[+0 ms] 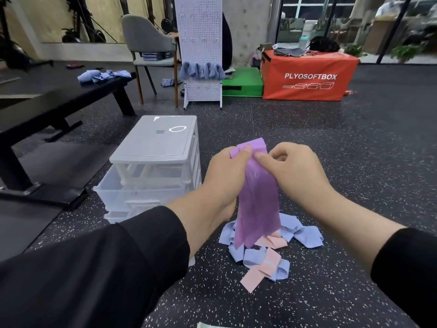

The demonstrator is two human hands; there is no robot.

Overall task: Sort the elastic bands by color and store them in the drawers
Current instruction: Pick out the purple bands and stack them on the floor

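Note:
A purple elastic band (257, 204) hangs in front of me, held up by both hands near its top. My left hand (225, 176) pinches its upper left edge, and my right hand (295, 171) pinches it just to the right. Under the band, a pile of light blue bands (307, 235) and pink bands (255, 278) lies on the floor. To the left stands a white plastic drawer unit (156, 147). Its middle drawer (132, 192) is pulled out toward me, and what lies inside is not visible.
A black bench (47, 114) with blue cloths on it runs along the left. Behind are a grey chair (146, 41), a white pegboard stand (201, 50), a green pad (243, 82) and an orange plyo box (307, 76). Speckled black rubber floor surrounds the pile.

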